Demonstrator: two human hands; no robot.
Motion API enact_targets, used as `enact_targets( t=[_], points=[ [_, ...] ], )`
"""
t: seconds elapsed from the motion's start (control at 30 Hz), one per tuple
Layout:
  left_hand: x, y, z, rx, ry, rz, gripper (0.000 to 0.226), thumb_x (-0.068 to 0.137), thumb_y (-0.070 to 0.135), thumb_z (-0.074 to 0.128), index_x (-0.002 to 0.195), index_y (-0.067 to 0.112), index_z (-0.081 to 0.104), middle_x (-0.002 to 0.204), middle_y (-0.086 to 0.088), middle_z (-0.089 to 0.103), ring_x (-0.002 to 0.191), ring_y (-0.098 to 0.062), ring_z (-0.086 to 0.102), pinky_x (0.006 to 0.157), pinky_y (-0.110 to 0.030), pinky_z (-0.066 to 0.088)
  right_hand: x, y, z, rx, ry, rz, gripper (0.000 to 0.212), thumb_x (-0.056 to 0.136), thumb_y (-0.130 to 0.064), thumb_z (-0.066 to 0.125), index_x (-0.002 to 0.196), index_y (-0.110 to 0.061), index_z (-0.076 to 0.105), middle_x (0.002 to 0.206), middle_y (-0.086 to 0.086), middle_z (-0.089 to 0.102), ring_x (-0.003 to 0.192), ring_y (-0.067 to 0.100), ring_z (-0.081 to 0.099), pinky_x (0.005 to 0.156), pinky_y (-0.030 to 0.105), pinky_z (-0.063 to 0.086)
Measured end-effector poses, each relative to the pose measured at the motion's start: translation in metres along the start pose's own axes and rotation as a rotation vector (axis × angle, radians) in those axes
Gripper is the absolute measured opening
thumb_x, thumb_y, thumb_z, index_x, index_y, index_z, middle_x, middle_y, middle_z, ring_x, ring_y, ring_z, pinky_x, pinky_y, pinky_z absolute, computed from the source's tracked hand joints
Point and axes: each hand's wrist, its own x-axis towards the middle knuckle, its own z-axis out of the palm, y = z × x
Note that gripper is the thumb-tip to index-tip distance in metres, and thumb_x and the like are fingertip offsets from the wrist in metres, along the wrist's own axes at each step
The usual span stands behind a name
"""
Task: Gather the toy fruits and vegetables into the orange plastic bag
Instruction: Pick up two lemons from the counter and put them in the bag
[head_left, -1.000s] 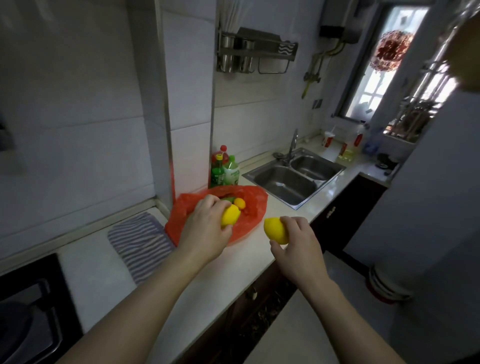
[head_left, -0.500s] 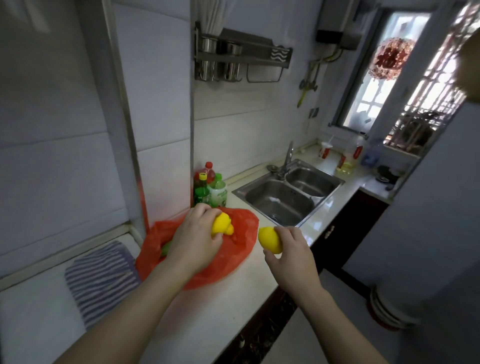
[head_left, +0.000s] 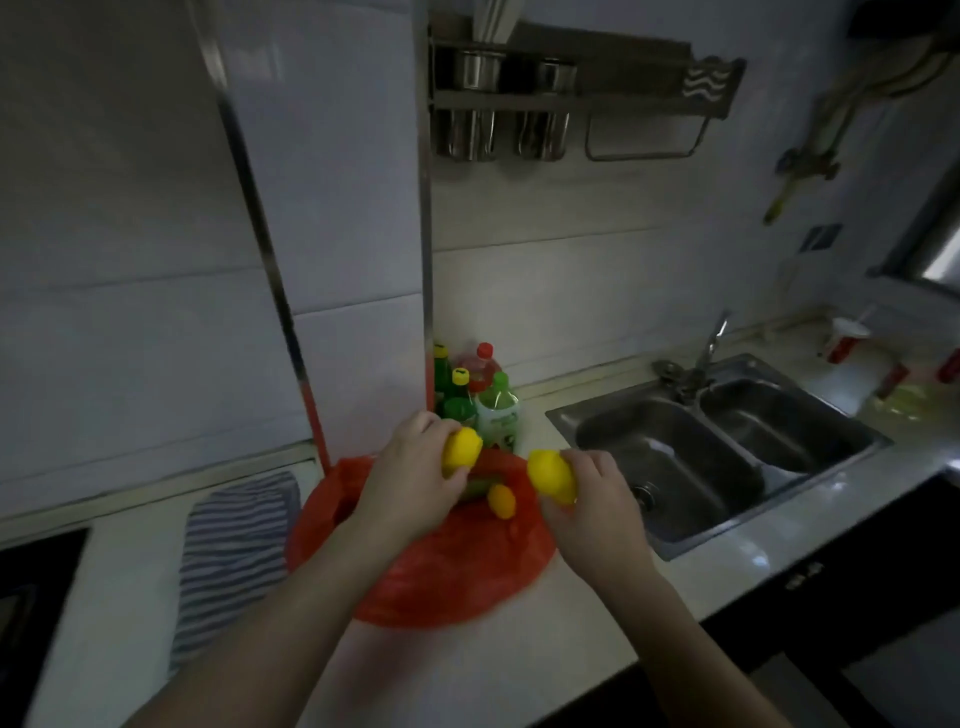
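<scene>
My left hand (head_left: 415, 483) grips one yellow toy lemon (head_left: 461, 450), my right hand (head_left: 589, 499) another (head_left: 551, 477), both above the orange plastic bag (head_left: 441, 566) lying on the counter (head_left: 519, 649). Risk: bag mouth slack; a released lemon may roll off toward the sink (head_left: 717, 447).

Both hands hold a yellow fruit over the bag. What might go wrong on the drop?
Neither hand holds the slack orange bag open, so fruit may roll off. The right hand holds its yellow fruit at the bag's edge near the sink; it might bounce in. The left hand could nudge the bottles.
</scene>
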Motion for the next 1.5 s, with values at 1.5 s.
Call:
enact_targets(
  t=[1.5],
  points=[
    [0.013,-0.119,0.225,-0.051,-0.257,-0.614,0.037,0.077,0.03,0.073,0.109,0.015,0.065,0.105,-0.001,0.057,0.096,-0.022,0.058,0.082,-0.03,0.044,0.049,0.093,0.237,0.049,-0.53,0.079,0.046,0.076,-0.023,0.065,0.12,-0.016,0.057,0.116,0.01,0.053,0.094,0.034,0.058,0.076,0.041,0.052]
  ],
)
